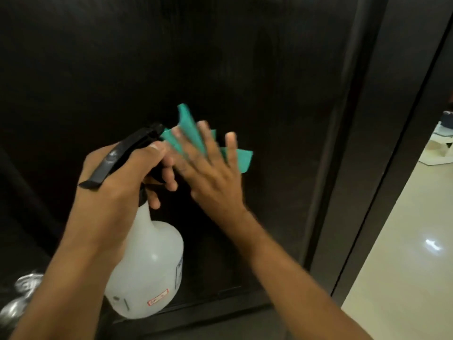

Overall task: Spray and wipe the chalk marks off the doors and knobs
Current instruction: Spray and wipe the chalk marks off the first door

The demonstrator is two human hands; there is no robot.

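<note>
Door [220, 69] fills the view, dark and close, and no chalk marks show on it in this light. Against the door's middle the right hand [210, 168] lies flat, fingers spread, pressing a green cloth [188, 126] for wiping. Just left of the cloth, the left hand [125, 175] grips the spray bottle [147, 266] by its neck, fingers curled under the trigger, kept ready.

Both forearms reach up and forward toward the dark door [220, 57]. The left hand [122, 177] is curled, fingers wrapped tight, thumb laid along the top. Just right of it, the right hand [210, 173] is flat, fingers straight and spread, palm facing the door, its outline blurred, wrist angled up-left.
</note>
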